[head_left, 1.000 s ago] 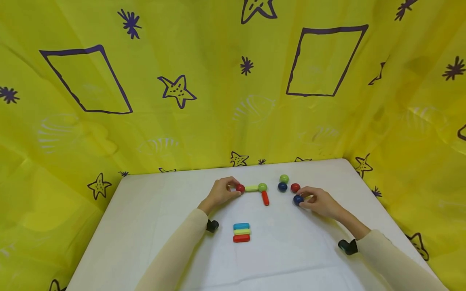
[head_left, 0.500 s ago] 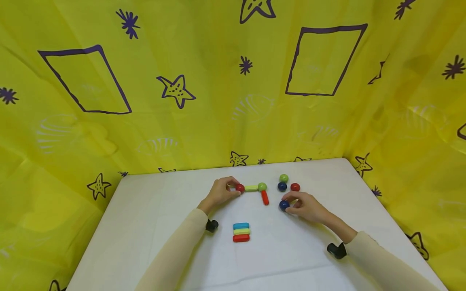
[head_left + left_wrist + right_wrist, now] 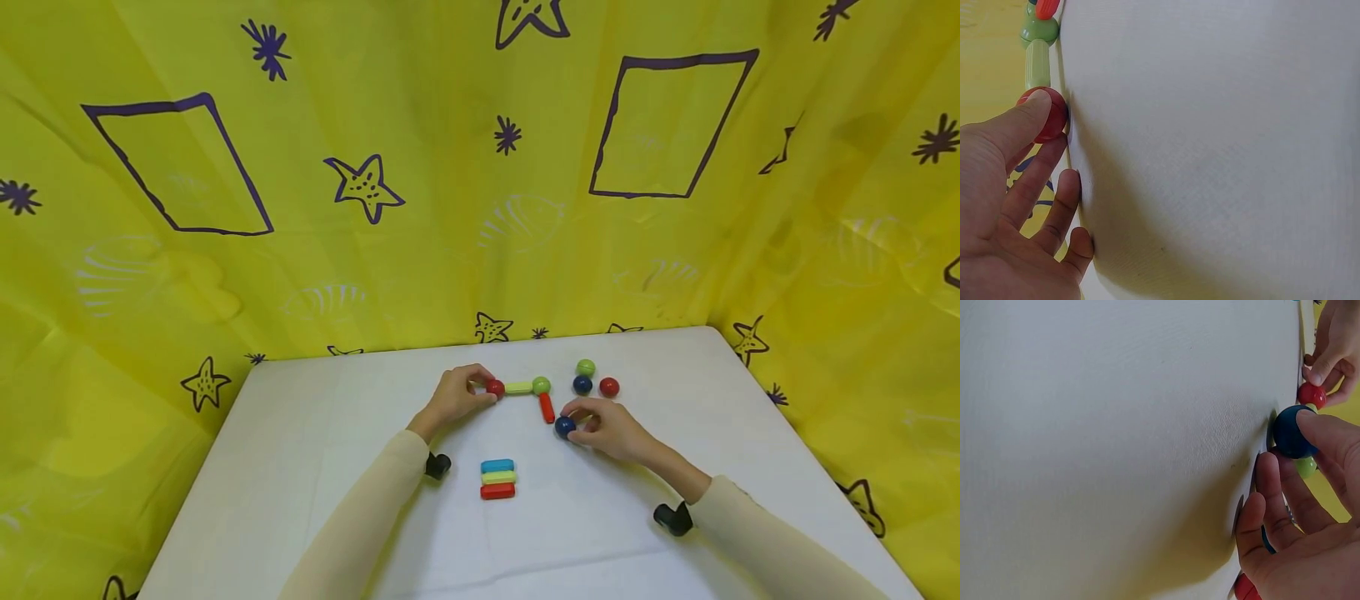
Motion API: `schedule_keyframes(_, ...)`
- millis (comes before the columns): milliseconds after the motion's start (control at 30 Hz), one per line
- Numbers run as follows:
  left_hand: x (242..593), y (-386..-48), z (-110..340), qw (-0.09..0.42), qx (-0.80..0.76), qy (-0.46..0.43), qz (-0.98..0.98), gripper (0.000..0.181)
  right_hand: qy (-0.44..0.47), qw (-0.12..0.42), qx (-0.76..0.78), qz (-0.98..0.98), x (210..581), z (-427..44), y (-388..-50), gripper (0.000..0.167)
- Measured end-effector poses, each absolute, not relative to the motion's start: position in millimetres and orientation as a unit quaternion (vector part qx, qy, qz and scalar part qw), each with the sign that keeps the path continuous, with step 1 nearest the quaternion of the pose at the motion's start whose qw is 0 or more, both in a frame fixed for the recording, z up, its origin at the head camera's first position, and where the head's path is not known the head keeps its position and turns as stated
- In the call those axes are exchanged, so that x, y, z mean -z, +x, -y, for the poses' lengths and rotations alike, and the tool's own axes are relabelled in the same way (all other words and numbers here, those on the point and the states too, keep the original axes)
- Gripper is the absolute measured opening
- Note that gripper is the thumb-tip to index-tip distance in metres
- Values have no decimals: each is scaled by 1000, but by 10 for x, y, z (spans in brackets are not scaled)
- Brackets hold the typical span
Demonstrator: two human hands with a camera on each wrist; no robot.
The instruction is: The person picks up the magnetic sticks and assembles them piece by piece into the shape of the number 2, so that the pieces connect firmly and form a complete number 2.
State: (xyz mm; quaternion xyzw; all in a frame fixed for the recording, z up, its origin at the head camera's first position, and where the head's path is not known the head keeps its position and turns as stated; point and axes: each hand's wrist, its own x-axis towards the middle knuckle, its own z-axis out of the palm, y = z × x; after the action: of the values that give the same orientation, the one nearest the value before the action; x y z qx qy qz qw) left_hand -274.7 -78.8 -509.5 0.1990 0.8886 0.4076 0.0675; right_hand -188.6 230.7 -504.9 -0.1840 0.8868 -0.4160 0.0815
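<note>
My left hand [image 3: 459,393] pinches a red ball [image 3: 495,388] between thumb and fingers at the left end of a joined piece. From that ball a light green rod [image 3: 518,388] runs right to a green ball [image 3: 542,385], and a red rod [image 3: 547,407] points from there toward me. My right hand [image 3: 611,429] pinches a dark blue ball [image 3: 566,427] just off the free end of the red rod; whether they touch I cannot tell. In the left wrist view the thumb [image 3: 1029,115] lies over the red ball.
Behind the right hand lie a loose green ball [image 3: 586,367], a second blue ball [image 3: 582,385] and another red ball [image 3: 609,387]. Nearer me, a blue rod [image 3: 497,466], a light green rod [image 3: 498,478] and a red rod [image 3: 498,492] lie side by side on the white table [image 3: 315,500].
My right hand has carried the blue ball leftward from beside the loose balls to the red rod's end. The left hand and the joined piece have stayed in place.
</note>
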Motion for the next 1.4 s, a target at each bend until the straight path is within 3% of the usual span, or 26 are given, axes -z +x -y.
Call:
schedule_keyframes(333, 5094, -2758, 780, 74, -400, 197, -892, 27, -176, 76, 416, -889, 5049, -2257, -1884, 31)
schedule_keyframes(733, 4850, -2775, 725, 74, -372, 232, -896, 58, -177, 85, 412, -890, 5043, -2237, -1870, 31)
schedule_keyframes(1033, 4642, -2669, 510, 88, -307, 271, -908, 58, -179, 88, 414, -888, 5038, -2261, -1873, 31)
schedule_keyframes(1400, 4670, -2572, 194, 120, -248, 307, -911, 49, -173, 87, 419, -887, 5021, -2244, -1850, 31)
